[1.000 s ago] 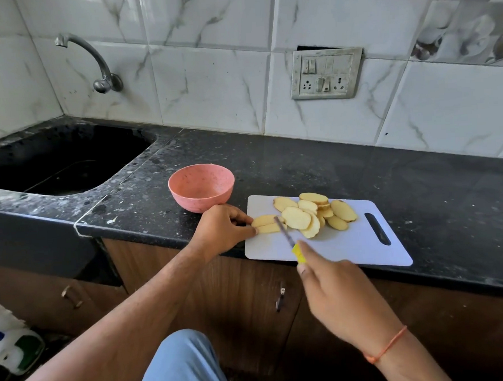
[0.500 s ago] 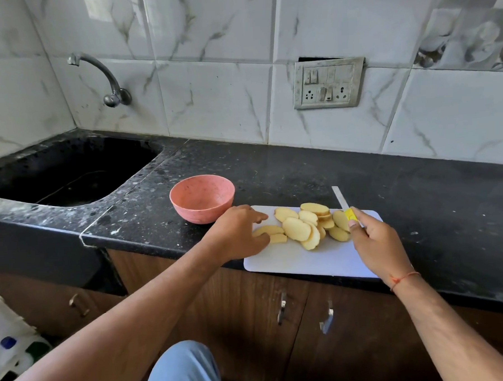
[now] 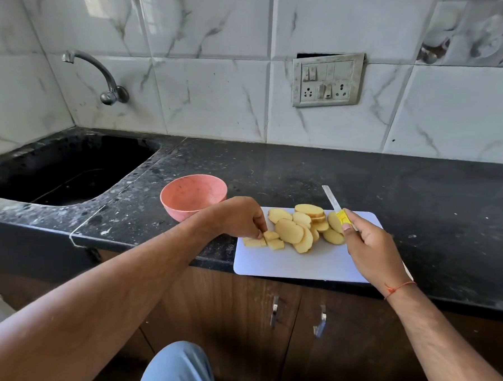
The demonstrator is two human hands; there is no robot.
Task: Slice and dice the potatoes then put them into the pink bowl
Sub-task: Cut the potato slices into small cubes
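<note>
A white cutting board (image 3: pixel 300 263) lies at the counter's front edge with a heap of round potato slices (image 3: pixel 300 227) on it. A few cut potato pieces (image 3: pixel 272 241) lie at the board's left end. My left hand (image 3: pixel 240 217) pinches one of these pieces with thumb and fingertips. My right hand (image 3: pixel 370 248) grips a knife (image 3: pixel 334 203) by its yellow handle, blade pointing up and away over the board's far edge, clear of the slices. The pink bowl (image 3: pixel 193 194) stands just left of the board, behind my left hand; nothing shows in the part of its inside that I can see.
A black stone counter (image 3: pixel 316 172) runs along a tiled wall with a switch panel (image 3: pixel 327 80). A dark sink (image 3: pixel 65 171) with a wall tap (image 3: pixel 104 78) is at the left. Wooden cabinet doors (image 3: pixel 280 320) lie below the counter.
My right hand lifted the knife off the slices and swung it to the right side of the board, blade up. My left hand shifted onto the cut pieces and pinched one.
</note>
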